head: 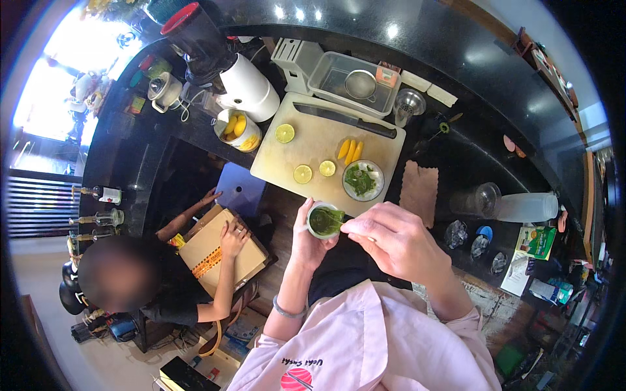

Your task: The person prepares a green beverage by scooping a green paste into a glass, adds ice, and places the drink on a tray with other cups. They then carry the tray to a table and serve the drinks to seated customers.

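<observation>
My left hand (pixel 308 239) holds a small white cup (pixel 320 235) with dark green contents (pixel 324 221). Over the cup's right side, my right hand (pixel 391 239) pinches a thin stem or utensil handle (pixel 342 223); its far end is among the green and cannot be made out. Just beyond the hands, a glass (pixel 363 194) with green leaves and pale pieces stands on a white cutting board (pixel 274 161). Mango-like yellow slices (pixel 350 151) and cut lime halves (pixel 302 173) lie there, with a large black-handled knife (pixel 342 119) along the far edge.
Behind the board are a clear plastic bin (pixel 332 73) with a strainer (pixel 361 85), a white appliance (pixel 249 88) and an open can (pixel 238 129) of yellow fruit. A brown cloth (pixel 419 193) lies right. Another person (pixel 171 283) sits left, one hand on a cardboard box (pixel 220 249).
</observation>
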`<state>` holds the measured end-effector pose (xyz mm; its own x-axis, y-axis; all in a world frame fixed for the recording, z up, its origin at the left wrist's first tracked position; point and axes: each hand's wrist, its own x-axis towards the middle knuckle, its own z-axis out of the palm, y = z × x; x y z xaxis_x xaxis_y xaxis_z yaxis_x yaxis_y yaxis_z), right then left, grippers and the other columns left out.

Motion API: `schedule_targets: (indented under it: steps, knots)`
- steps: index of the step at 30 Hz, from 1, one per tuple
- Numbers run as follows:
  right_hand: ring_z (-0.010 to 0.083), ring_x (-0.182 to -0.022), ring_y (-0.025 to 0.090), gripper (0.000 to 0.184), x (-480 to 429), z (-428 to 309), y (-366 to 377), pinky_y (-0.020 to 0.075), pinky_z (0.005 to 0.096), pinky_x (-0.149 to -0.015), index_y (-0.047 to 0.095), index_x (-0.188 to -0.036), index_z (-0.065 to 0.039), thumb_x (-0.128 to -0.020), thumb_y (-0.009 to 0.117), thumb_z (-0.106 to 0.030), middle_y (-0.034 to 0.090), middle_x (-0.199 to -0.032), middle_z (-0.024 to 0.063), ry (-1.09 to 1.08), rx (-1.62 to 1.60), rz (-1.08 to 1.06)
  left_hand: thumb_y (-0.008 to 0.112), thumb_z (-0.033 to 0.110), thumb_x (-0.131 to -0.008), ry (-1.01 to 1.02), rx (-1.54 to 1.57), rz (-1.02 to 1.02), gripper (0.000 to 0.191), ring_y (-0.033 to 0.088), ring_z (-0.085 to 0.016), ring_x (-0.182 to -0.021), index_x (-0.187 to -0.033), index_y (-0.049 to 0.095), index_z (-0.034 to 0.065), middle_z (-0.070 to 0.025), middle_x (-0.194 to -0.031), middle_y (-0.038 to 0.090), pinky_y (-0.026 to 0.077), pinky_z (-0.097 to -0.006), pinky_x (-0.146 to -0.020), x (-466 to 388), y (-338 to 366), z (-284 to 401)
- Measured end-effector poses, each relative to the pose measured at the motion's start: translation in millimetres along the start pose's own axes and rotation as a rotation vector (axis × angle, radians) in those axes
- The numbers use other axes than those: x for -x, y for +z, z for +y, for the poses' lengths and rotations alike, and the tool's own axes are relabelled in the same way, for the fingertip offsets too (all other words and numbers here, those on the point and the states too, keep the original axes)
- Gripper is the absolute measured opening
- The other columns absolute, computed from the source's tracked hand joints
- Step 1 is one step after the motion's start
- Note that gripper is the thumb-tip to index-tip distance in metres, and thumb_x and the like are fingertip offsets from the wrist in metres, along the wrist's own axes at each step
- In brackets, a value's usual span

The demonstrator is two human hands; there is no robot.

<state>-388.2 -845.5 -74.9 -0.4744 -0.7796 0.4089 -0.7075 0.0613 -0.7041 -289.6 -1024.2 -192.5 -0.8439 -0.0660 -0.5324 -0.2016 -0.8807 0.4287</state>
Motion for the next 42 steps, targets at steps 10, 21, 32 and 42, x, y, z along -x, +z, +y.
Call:
schedule_targets:
  steps: [10,21,32,42]
  knots:
    - [0.0288,-0.081,0.071,0.019,-22.1,9.6,4.0,0.0582,0.0387,-0.072,0.073,-0.101,-0.004,-0.083,0.078,-0.003,0.072,-0.092,0.0099,-0.049,-0.038,-0.008,0.047,0.036,-0.103,0.169,-0.277,0.328,0.036,0.06,-0.015,-0.061,-0.111,0.064,0.0051,-0.0056,-0.083,0.067,0.041,-0.0274,-0.047,-30.1,-9.8,12.7]
    - [0.0312,-0.083,0.072,0.014,-18.1,44.4,-8.0,0.0575,0.0397,-0.072,0.073,-0.103,-0.001,-0.092,0.073,-0.009,0.073,-0.095,0.0135,0.014,-0.216,-0.051,0.045,0.032,-0.102,0.17,-0.456,0.313,0.034,0.047,-0.012,-0.045,-0.095,0.063,0.0038,-0.0032,-0.067,0.055,0.031,-0.0249,-0.038,-62.4,0.5,40.0]
    - [0.0205,-0.07,0.071,0.014,9.5,65.3,8.9,0.0536,0.0306,-0.062,0.074,-0.105,0.002,-0.094,0.068,-0.001,0.072,-0.085,0.0151,0.479,-0.101,0.198,0.049,0.028,-0.098,0.518,-0.848,0.283,0.036,0.046,-0.01,-0.062,-0.079,0.063,0.0013,-0.0011,-0.068,0.05,0.036,-0.0284,-0.054,-95.0,7.3,36.3]
    - [0.0229,-0.066,0.065,0.008,52.0,77.6,12.4,0.0476,0.0319,-0.059,0.07,-0.096,0.004,-0.094,0.067,-0.003,0.07,-0.086,0.0156,0.648,-0.059,0.277,0.048,0.021,-0.096,0.689,-1.084,0.236,0.033,0.042,-0.013,-0.069,-0.076,0.055,-0.0036,-0.0035,-0.069,0.045,0.035,-0.0313,-0.064,-111.2,-0.2,34.2]
